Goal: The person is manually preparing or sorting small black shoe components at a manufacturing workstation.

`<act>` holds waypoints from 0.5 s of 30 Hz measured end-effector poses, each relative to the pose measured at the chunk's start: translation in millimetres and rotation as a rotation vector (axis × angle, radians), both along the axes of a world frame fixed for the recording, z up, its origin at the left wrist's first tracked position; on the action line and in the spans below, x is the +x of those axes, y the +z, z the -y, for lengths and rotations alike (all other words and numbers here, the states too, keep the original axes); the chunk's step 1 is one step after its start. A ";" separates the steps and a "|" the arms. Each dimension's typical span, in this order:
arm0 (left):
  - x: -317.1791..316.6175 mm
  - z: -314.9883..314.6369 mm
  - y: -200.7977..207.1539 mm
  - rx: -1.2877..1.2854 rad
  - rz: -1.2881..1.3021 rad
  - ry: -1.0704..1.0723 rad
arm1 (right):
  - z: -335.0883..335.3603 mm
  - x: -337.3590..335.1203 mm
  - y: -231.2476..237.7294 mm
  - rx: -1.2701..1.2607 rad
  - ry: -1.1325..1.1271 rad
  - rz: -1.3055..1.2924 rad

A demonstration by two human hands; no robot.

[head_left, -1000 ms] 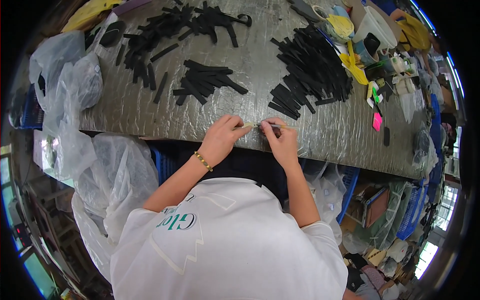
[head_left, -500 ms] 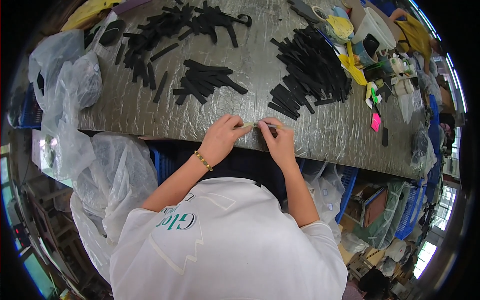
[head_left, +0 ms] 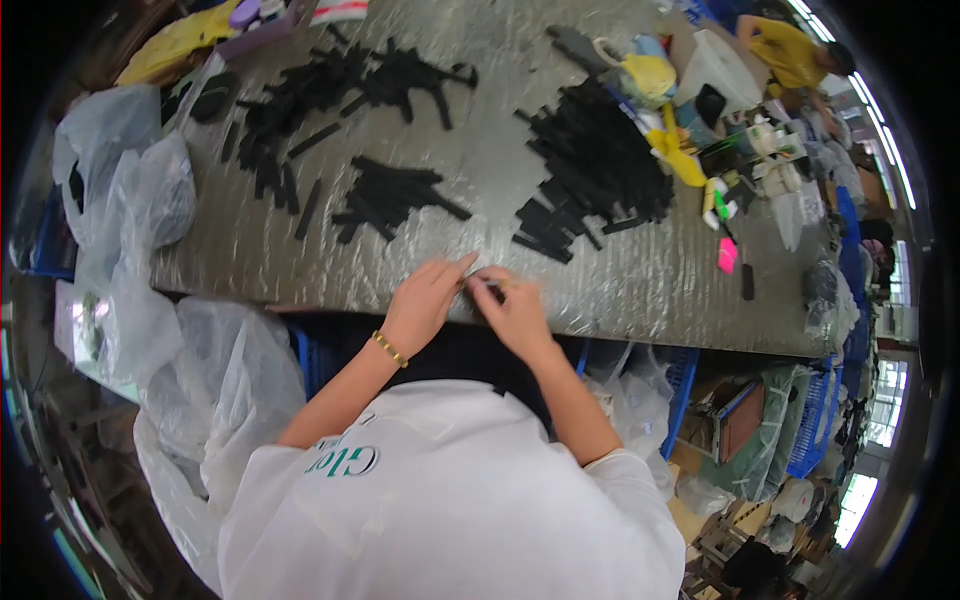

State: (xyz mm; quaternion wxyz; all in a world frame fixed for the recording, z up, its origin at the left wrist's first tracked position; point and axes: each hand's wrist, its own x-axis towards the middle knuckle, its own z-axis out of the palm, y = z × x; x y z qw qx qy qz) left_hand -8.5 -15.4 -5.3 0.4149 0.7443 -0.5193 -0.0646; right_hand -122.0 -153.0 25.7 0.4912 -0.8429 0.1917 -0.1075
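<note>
Close together at the table's front edge, my left hand [head_left: 424, 298] and my right hand [head_left: 511, 308] meet at the fingertips. The left fingers are bent in, with a beaded bracelet [head_left: 389, 349] on that wrist. My right thumb and fingers are pinched around something small and thin, too blurred to name. Beyond my left hand lies a small pile of black strips [head_left: 390, 200]. A larger heap of black strips [head_left: 600, 155] spreads ahead to the right, and another black strip pile [head_left: 310, 95] sits farther off at the left.
Crumpled clear plastic bags [head_left: 240, 370] hang at the table's left edge. At the far right stand a white tub [head_left: 720, 75], yellow-handled tools [head_left: 675, 150] and a pink tag [head_left: 727, 255]. Blue crates [head_left: 678, 385] are below the tabletop [head_left: 640, 290]. A person in yellow [head_left: 785, 50] is at the far right.
The view has shifted, so the table's contents sit lower and more to the left. My hands stay together at the edge; the pale piece seen between the fingertips earlier is now hidden or blurred.
</note>
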 end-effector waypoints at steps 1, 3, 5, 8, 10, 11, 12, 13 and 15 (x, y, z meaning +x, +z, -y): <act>-0.9 -2.0 2.5 0.021 -0.015 -0.002 | -1.1 0.1 -4.0 -0.025 0.005 0.055; -2.0 -5.0 -1.0 -0.029 0.022 -0.003 | -4.3 0.7 -13.3 -0.063 0.007 0.123; -1.9 -8.3 0.2 -0.038 0.033 0.006 | -8.6 2.1 -20.6 -0.113 0.014 0.181; -2.0 -11.6 -1.5 0.017 0.000 -0.005 | -7.6 0.9 -19.7 -0.193 0.090 0.218; -0.5 -12.6 -8.2 -0.014 0.020 -0.023 | 0.3 -1.1 -16.8 -0.266 0.164 0.159; -0.1 -12.0 -9.2 -0.015 0.017 -0.018 | 5.2 -1.8 -18.4 -0.305 0.175 0.180; 0.6 -10.2 -8.7 -0.031 0.033 -0.042 | 11.3 -1.8 -20.6 -0.341 0.187 0.199; 0.1 -9.4 -6.3 -0.032 0.050 -0.031 | 16.4 -2.1 -21.9 -0.356 0.165 0.208; -0.6 -9.1 1.4 0.032 0.042 -0.004 | 25.5 -2.8 -26.2 -0.440 0.225 0.179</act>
